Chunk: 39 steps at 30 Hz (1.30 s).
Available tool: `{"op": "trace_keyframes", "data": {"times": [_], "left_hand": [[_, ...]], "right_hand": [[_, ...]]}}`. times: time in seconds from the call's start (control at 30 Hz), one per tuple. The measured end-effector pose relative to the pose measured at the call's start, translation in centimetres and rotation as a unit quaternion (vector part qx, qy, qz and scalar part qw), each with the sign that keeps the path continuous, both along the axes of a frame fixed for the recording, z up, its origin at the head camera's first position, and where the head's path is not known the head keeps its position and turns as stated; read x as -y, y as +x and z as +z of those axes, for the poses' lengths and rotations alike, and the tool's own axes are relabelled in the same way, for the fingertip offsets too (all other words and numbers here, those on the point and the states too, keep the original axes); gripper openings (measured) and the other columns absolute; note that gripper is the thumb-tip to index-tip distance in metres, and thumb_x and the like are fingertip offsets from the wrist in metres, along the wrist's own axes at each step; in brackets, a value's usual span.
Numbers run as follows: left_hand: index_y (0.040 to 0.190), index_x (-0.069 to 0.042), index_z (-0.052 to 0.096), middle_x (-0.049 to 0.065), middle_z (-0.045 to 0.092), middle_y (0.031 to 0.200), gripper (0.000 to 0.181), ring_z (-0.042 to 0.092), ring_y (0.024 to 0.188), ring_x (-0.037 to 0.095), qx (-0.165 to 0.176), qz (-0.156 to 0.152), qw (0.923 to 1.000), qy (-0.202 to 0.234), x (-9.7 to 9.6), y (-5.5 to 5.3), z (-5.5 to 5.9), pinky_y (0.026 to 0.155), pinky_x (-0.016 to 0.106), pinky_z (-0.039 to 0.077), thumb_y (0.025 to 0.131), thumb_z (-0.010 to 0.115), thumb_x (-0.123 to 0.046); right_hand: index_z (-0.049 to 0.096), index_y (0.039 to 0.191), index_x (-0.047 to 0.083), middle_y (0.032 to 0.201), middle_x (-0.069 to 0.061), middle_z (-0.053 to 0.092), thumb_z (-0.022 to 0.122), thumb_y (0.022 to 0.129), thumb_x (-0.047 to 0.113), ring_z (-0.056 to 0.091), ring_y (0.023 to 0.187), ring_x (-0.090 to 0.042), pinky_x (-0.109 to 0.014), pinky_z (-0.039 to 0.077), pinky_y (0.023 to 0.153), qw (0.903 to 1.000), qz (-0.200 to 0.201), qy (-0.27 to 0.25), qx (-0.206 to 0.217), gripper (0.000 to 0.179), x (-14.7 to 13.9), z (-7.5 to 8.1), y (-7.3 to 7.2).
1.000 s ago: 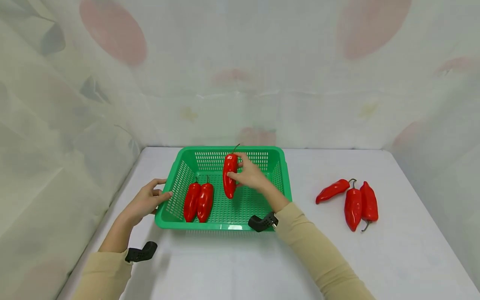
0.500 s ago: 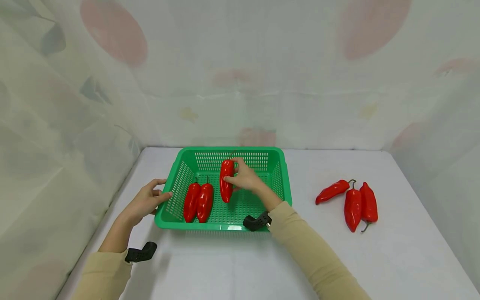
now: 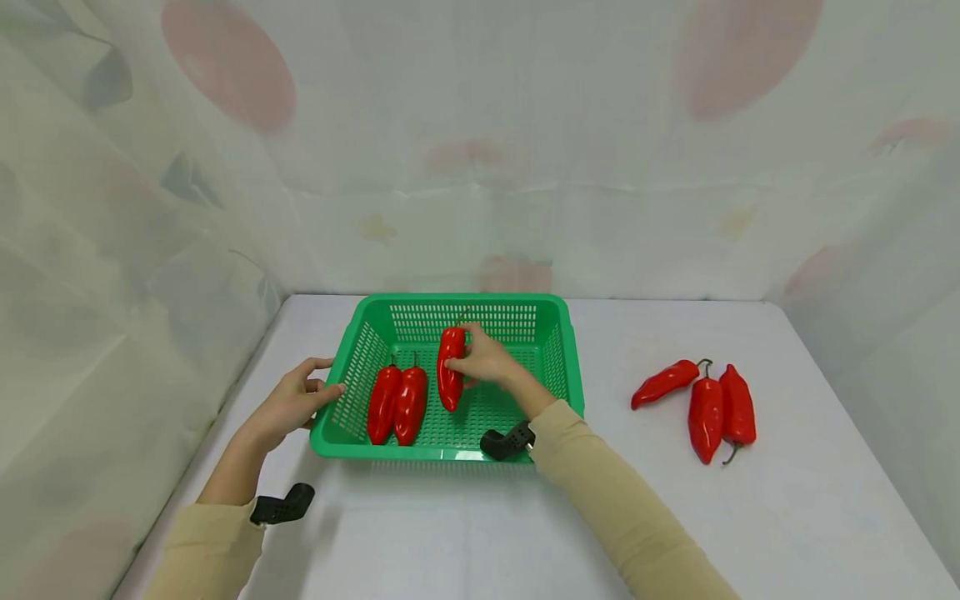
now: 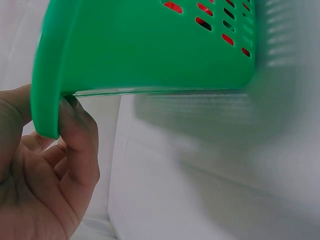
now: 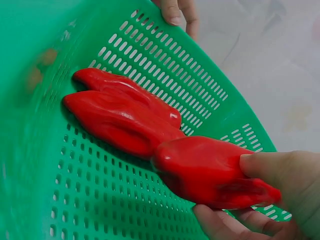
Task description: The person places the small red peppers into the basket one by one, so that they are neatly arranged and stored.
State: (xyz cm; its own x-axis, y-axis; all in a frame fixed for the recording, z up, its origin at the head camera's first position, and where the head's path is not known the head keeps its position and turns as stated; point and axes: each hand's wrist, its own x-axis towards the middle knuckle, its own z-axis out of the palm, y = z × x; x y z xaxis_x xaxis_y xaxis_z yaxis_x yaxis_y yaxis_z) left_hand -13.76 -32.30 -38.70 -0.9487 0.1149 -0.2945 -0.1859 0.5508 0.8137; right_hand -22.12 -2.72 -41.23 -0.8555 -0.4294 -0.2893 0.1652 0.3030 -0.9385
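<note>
My right hand [image 3: 486, 361] pinches a red pepper [image 3: 451, 368] between thumb and fingers, stem toward the back, low inside the green basket [image 3: 442, 454]. Two more red peppers [image 3: 396, 406] lie side by side in the basket's left part. In the right wrist view, the held pepper [image 5: 205, 172] overlaps one of those lying peppers [image 5: 120, 122]. The left hand [image 3: 288, 402] grips the basket's left rim, thumb over the top. From the left wrist view, curled fingers [image 4: 77, 145] hook under the rim [image 4: 47, 95].
On the white table [image 3: 600, 500], right of the basket, lie three red peppers: one slanted [image 3: 665, 383], one in the middle [image 3: 706, 418] and one at the right [image 3: 738, 406]. A patterned cloth [image 3: 480, 225] hangs behind and at both sides.
My right hand has moved slightly left and toward me, lowering its pepper into the basket beside the other two. The left hand stays on the rim.
</note>
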Motion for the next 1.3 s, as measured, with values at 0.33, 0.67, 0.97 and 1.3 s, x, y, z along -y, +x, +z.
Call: {"op": "trace_keyframes", "data": {"times": [0.33,0.67,0.97,1.3], "left_hand": [[0.142,-0.004,0.021,0.023,0.059,0.1,0.065,0.065,0.075,0.024,0.003,0.001,1.0,0.005,0.1,-0.2,-0.1,0.064,0.037,0.055,0.093,0.056,-0.027],[0.141,-0.004,0.022,0.022,0.059,0.099,0.065,0.065,0.075,0.023,0.005,0.003,1.0,-0.002,-0.1,-0.2,0.1,0.064,0.037,0.055,0.092,0.057,-0.028],[0.141,-0.003,0.021,0.02,0.059,0.096,0.065,0.065,0.075,0.023,0.004,-0.004,1.0,0.005,-0.2,-0.1,0.3,0.064,0.036,0.055,0.093,0.056,-0.027],[0.14,-0.004,0.024,0.019,0.059,0.094,0.062,0.066,0.074,0.022,0.006,-0.001,1.0,0.004,-0.3,-0.1,0.3,0.064,0.036,0.055,0.092,0.056,-0.028]], "right_hand": [[0.023,0.141,0.01,0.117,-0.023,0.051,0.062,0.087,0.007,0.061,0.093,-0.033,-0.049,0.053,0.072,0.9996,0.025,0.01,0.01,0.067,0.3,-0.3,-0.1],[0.025,0.138,0.007,0.113,-0.022,0.052,0.063,0.085,0.005,0.061,0.092,-0.031,-0.048,0.053,0.073,0.9985,0.032,0.032,0.029,0.065,0.5,-0.5,-0.1],[0.026,0.137,0.005,0.11,-0.02,0.054,0.064,0.085,0.008,0.062,0.085,-0.029,-0.045,0.054,0.071,0.9949,0.048,0.08,0.039,0.065,0.5,-0.9,0.0],[0.026,0.137,0.004,0.111,-0.019,0.054,0.064,0.086,0.009,0.061,0.089,-0.031,-0.041,0.054,0.073,0.9913,0.064,0.106,0.044,0.064,0.5,-1.3,0.1]]}}
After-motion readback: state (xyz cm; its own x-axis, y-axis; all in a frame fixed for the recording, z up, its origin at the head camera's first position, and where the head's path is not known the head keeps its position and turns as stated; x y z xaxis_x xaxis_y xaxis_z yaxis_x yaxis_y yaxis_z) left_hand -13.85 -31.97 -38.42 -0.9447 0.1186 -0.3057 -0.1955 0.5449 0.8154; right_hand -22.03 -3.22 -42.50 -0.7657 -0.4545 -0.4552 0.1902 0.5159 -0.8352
